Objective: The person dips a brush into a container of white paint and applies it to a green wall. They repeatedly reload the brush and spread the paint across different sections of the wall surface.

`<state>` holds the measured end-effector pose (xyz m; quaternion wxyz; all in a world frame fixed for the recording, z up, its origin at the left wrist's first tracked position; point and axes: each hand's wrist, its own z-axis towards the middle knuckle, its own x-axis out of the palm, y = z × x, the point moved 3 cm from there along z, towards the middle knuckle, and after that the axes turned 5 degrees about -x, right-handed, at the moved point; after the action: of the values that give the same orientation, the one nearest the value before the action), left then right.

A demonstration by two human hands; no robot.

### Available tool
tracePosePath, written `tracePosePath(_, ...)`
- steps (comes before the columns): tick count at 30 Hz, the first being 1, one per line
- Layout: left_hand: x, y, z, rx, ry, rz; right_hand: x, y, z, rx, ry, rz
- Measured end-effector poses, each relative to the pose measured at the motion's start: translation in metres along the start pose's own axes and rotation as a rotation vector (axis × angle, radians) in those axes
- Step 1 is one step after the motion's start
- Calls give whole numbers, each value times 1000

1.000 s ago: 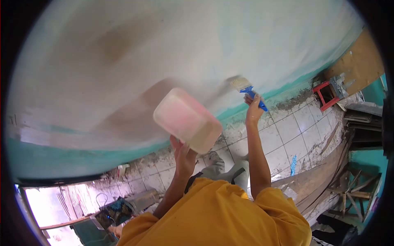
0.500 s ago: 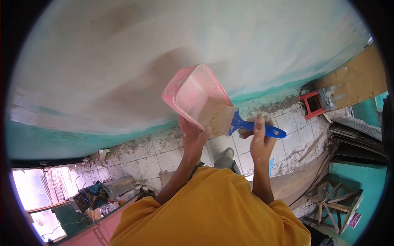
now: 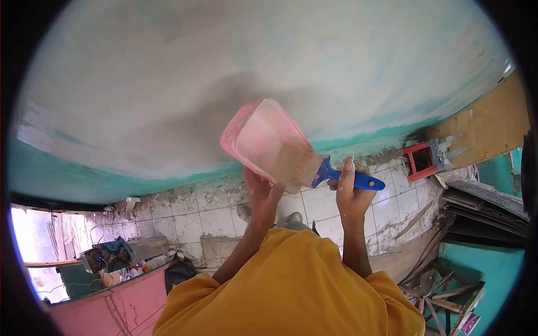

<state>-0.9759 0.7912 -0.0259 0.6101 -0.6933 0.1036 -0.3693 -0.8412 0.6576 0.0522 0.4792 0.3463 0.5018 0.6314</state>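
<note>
My left hand grips the near edge of a pink plastic tub, which is tilted and smeared with whitish residue inside. A wide paintbrush with a blue handle is held in my right hand, thumb along the handle. The brush's pale bristles lie at the tub's near right rim, partly inside it. Fingers of my left hand behind the tub are hidden. Both hands are in front of the wall, whitish above with a green band low down.
White floor tiles, dirty along the wall, run below. A red stool stands at the right beside a brown board. Stacked dark sheets and a wooden frame are at far right; a pink cabinet is lower left.
The brush has moved slightly left and down, its bristles further over the tub's rim. The tub sits a little lower in view. My feet and the viewpoint have shifted.
</note>
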Motion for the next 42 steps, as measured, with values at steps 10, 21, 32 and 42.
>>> tracePosePath(10, 14, 2, -2, -252, -95, -253, -23, -19, 29, -9, -100, 28)
tracePosePath(21, -3, -10, 30, -292, -32, -313, -20, -40, 62, -10, -368, 92)
tracePosePath(32, -22, -20, 44, -268, 88, -280, -27, 1, 191, -231, -453, 343)
tracePosePath(42, 2, -19, 43, -252, 42, -280, 19, 29, 264, -389, -375, 636)
